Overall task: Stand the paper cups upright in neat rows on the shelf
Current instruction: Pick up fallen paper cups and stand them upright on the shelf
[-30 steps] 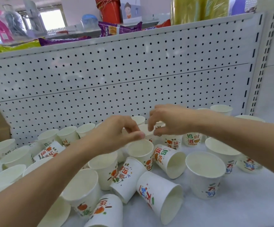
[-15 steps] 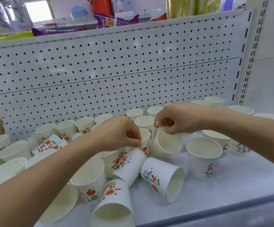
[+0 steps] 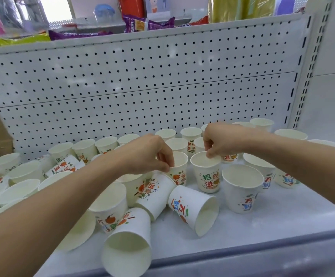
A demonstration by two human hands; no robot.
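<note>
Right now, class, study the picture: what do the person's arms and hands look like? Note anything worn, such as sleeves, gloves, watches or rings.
Both are bare. The left hand and right hand wear no gloves, and no ring shows on either. The left forearm and right forearm carry no sleeve, watch or bracelet up to the frame's edge.

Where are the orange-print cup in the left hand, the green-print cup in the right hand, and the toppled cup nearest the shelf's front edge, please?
orange-print cup [image 3: 179,176]: head view, printed wall.
green-print cup [image 3: 209,179]: head view, printed wall.
toppled front cup [image 3: 136,224]: head view, side wall.
</note>
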